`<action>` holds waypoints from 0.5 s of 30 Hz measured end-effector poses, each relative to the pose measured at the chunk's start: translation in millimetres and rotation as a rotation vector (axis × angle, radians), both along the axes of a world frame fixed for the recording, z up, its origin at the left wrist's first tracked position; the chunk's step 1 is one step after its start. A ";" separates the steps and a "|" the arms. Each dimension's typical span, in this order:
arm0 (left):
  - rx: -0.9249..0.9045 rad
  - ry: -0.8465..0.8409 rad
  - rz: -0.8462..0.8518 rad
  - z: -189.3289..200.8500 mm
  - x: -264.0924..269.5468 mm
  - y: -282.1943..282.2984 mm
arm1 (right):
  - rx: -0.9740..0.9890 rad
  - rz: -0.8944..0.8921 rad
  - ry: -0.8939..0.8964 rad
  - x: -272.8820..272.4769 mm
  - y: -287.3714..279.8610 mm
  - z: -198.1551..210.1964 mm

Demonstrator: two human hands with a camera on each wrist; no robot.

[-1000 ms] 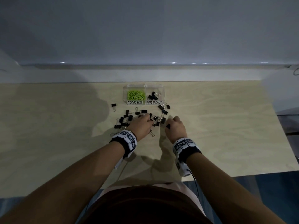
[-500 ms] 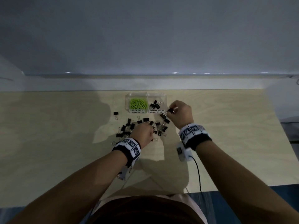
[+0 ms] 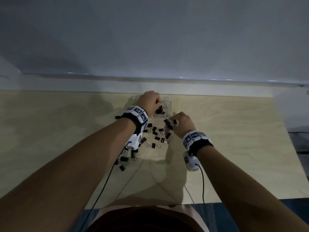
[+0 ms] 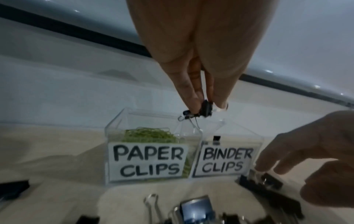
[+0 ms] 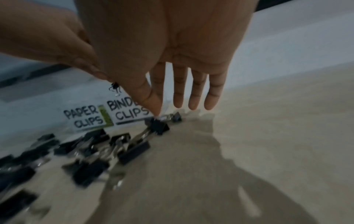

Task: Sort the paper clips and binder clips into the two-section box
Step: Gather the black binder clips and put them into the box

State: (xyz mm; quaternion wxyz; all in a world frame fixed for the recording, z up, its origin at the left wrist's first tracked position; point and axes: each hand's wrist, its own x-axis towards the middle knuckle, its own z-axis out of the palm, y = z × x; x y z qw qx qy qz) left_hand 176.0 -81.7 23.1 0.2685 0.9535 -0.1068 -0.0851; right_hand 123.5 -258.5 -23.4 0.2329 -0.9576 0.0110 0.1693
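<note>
My left hand has carried a pinched binder clip over the box | right hand, back at the tabletop pile, apparently pinching another clip | release next.

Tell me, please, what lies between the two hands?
In the left wrist view, the BINDER CLIPS label on the box sits between the left hand and right hand.

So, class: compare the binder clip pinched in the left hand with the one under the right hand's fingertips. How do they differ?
The left hand holds its binder clip in the air above the clear box; the right hand's binder clip lies on the wooden table, in front of the box.
The left hand's hangs with wire handles down; the right hand's lies flat.
Both are black with silver handles.
</note>
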 end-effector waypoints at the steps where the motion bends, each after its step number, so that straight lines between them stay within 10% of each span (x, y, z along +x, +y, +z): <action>1: 0.010 0.014 -0.009 -3.1 -1.7 -1.1 | -0.014 0.053 0.012 -4.3 0.8 -4.0; 6: 0.025 -0.115 -0.177 -19.1 -42.9 -0.4 | -0.077 0.173 -0.022 -25.0 6.2 -21.3; 15: 0.385 0.168 -0.349 -60.2 -97.3 11.2 | -0.010 0.258 0.000 -58.2 9.9 -17.3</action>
